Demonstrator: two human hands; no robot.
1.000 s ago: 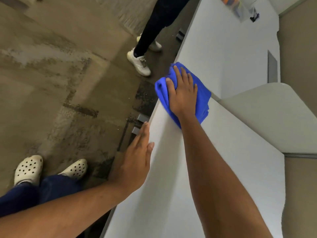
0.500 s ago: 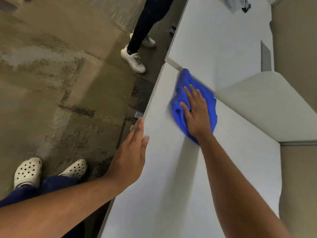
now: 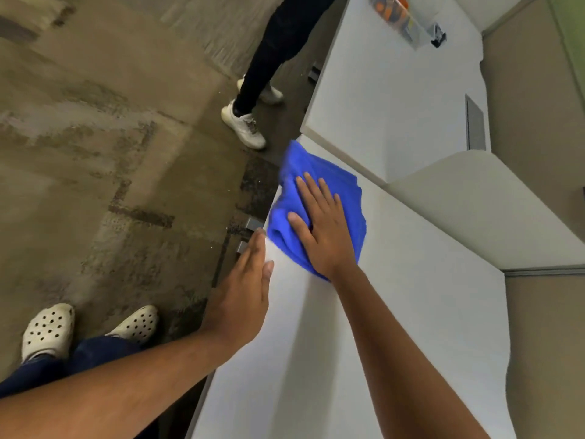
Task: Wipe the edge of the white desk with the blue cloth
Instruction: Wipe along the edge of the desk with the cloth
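The white desk (image 3: 395, 312) runs from the bottom of the view up toward the middle, with its left edge over the floor. A crumpled blue cloth (image 3: 296, 185) lies on the desk's far left corner and hangs slightly over the edge. My right hand (image 3: 323, 229) presses flat on the cloth, fingers spread. My left hand (image 3: 243, 293) rests flat against the desk's left edge just below the cloth, fingers straight and together, holding nothing.
A second white desk (image 3: 395, 106) adjoins beyond, with a clear box of coloured items (image 3: 399, 17) at its far end. A curved beige divider (image 3: 474, 198) rises at the right. Another person's leg and white shoes (image 3: 245, 126) stand close to the desks' edge. My own feet are at lower left.
My right hand has slid the blue cloth from the desk's inner surface back out to the left edge and corner. My left hand stays at the edge.
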